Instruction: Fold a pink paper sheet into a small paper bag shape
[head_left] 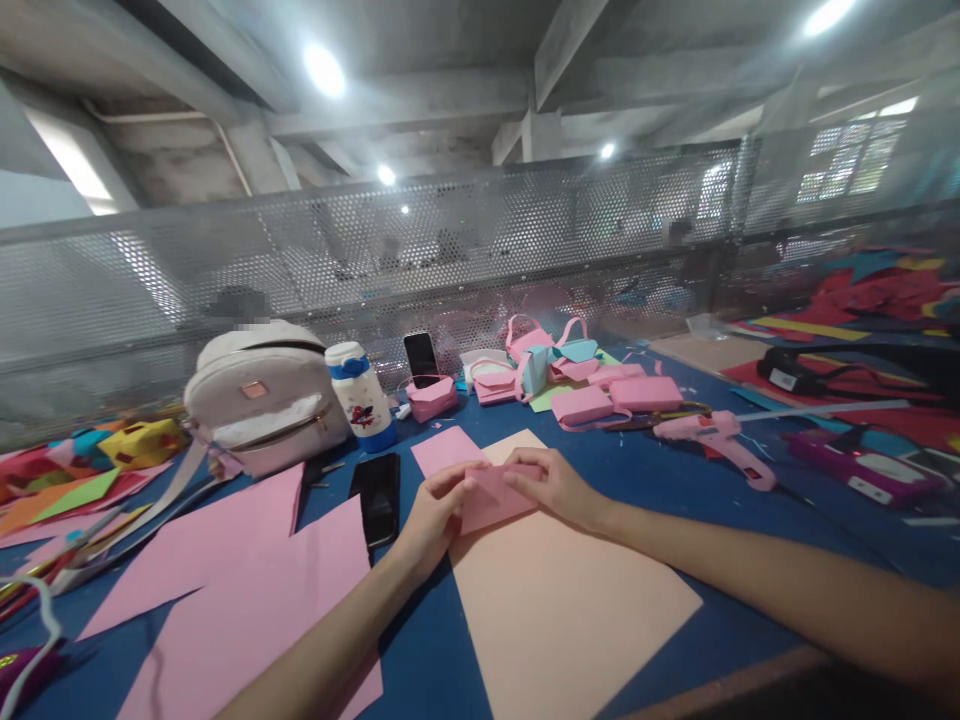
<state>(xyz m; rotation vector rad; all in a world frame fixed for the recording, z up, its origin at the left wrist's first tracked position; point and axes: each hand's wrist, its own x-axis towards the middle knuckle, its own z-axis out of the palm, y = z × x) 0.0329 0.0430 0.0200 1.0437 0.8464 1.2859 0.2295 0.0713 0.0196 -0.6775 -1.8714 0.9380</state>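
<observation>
Both of my hands grip a small pink paper piece (496, 503) above a peach sheet (570, 610). My left hand (442, 505) pinches its left side, thumb on the front face. On the upper right edge, my right hand (551, 482) presses with thumb and fingers. Behind the piece lies another pink paper (446, 448), flat on the blue table. Large pink sheets (255, 590) spread to the left of my left forearm. A pink glue gun (716, 440) with a white glue stick rests to the right of my right hand.
A white backpack (262, 400), a drinking flask (361, 400) and a black phone (377, 497) stand or lie at the left. Small pink paper bags (433, 397) line the back before a perforated metal screen (465, 230). A purple device (870, 470) sits at the right.
</observation>
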